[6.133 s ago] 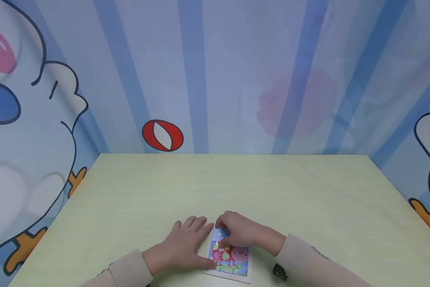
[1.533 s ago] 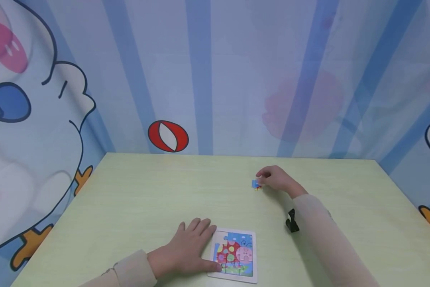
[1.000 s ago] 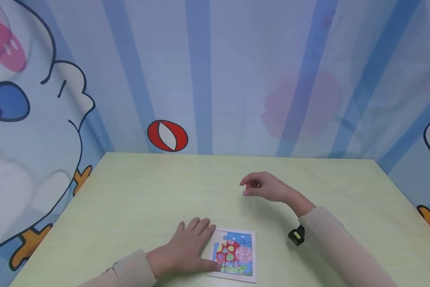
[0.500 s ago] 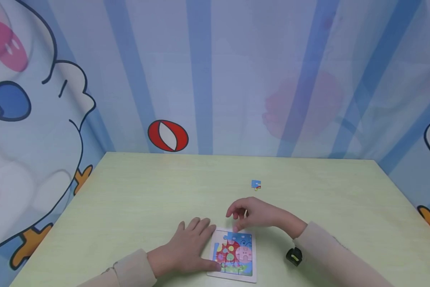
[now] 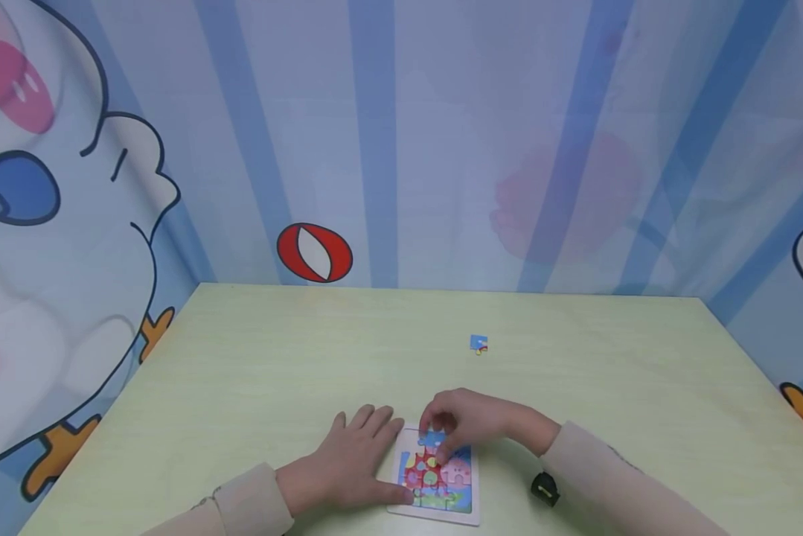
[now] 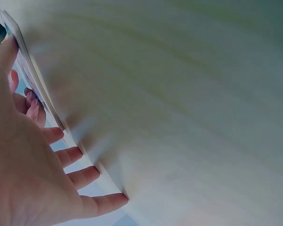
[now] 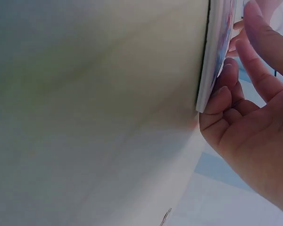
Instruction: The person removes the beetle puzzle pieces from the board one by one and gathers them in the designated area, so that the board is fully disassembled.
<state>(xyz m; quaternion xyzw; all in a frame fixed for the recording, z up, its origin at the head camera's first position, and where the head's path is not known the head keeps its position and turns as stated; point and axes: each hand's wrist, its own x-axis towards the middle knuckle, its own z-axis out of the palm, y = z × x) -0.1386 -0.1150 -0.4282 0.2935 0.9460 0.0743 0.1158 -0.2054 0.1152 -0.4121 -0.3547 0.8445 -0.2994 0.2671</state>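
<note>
A small jigsaw puzzle in a pale frame [image 5: 475,491], its picture a red spotted ladybird on blue, lies on the table near me. The upper left corner of its tray shows bare. My left hand [image 5: 347,469] lies spread beside it, the thumb resting on its lower left edge; the left wrist view shows straight, parted fingers [image 6: 85,177]. Over the puzzle's upper part, my right hand [image 5: 471,417] touches the pieces with thumb and forefinger apart. Its other fingers [image 7: 219,101] bend at the frame's edge. One loose blue puzzle piece [image 5: 478,343] lies farther back.
The pale wooden table [image 5: 274,357] reaches back to a blue striped cloth [image 5: 441,149] printed with cartoon figures. A small black device [image 5: 545,488] sits beneath my right sleeve.
My right hand has left the loose piece at the back and come down toward me onto the puzzle. That piece has stayed there. The left hand has kept its place over the last second.
</note>
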